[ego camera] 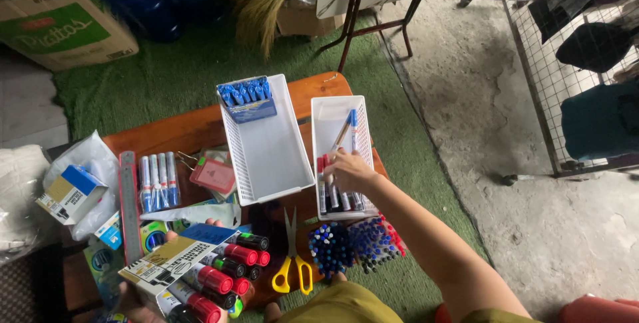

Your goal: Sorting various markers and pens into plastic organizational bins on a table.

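Note:
My right hand (347, 171) reaches into a narrow white basket (331, 118) and rests on several markers (331, 195) lying at its near end; whether it grips one I cannot tell. A pen and a pencil (349, 128) lie further back in that basket. My left hand (136, 300) holds an open box of thick markers (200, 276) with red, green and black caps at the lower left. A wider white basket (269, 153) beside it holds a box of blue pens (246, 97) at its far end.
Yellow-handled scissors (291, 263), bundles of blue and red pens (353, 243), a metal ruler (129, 206), packed whiteboard markers (158, 180) and a red card holder (214, 175) lie on the low wooden table (180, 130). Green turf surrounds it; a wire rack (566, 70) stands right.

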